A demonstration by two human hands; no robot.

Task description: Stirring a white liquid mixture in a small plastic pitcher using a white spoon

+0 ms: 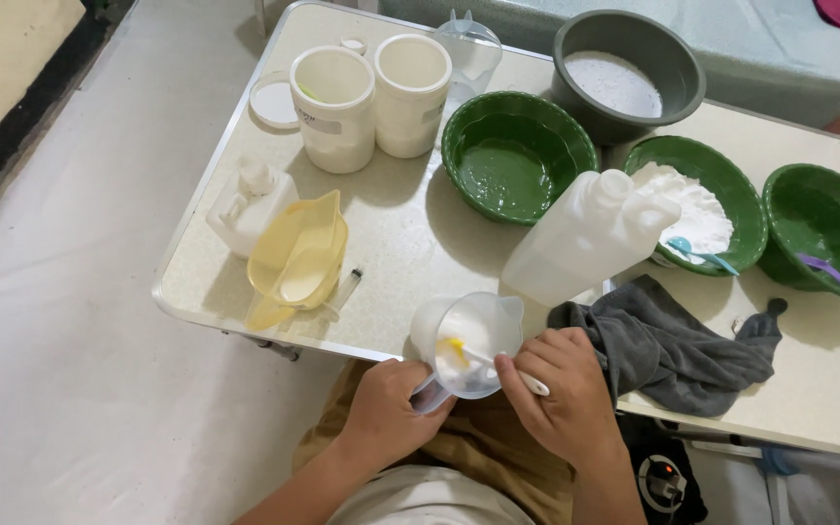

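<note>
At the near edge of the table [391, 243], the left hand [386, 408] has its grip clamped on a clear measuring cup [466, 342] of white powder. The right hand [561, 394] pinches a white spoon [498, 365] dipped inside it — a grey cloth [673, 345] and a white plastic jug [585, 238] lie just beyond.

The cup [467, 342], translucent plastic with a pouring lip, was tilted toward the person at the table's near edge, gripped from below. White powder or paste lay inside it. The spoon [491, 361], white-handled with a yellow tip, leaned into the cup, its tip in the white stuff, its handle sticking out to the right.
</note>
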